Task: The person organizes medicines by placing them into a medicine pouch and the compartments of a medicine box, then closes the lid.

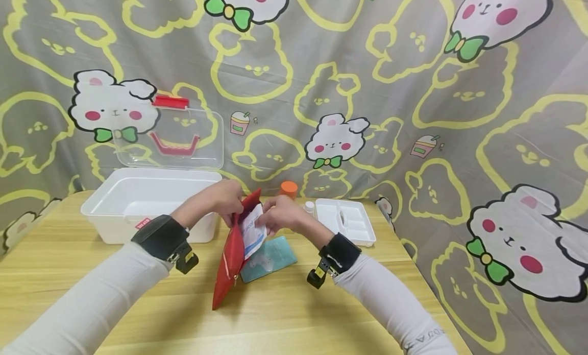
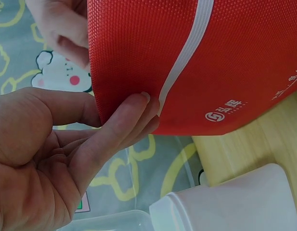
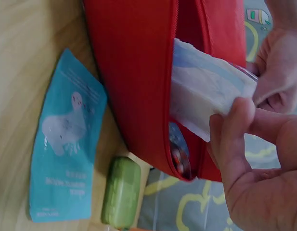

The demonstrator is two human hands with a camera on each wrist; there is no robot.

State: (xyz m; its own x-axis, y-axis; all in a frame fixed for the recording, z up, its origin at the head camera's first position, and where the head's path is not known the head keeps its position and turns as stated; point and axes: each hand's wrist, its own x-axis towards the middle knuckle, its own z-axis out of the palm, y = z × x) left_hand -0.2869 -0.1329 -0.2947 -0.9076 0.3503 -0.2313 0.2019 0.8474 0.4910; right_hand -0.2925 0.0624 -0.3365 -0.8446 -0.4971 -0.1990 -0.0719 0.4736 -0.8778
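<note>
Two pinches: my left grip [image 1: 227, 197] on the red pouch [image 1: 233, 254], right grip [image 1: 284, 214] on the white packet [image 1: 252, 235], partly inside. Loading or unloading? Can't tell; next probably wants the pouch wide.

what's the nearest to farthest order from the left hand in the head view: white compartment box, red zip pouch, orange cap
From the left hand:
1. Red zip pouch: in its grip
2. Orange cap: to its right
3. White compartment box: farther right
</note>
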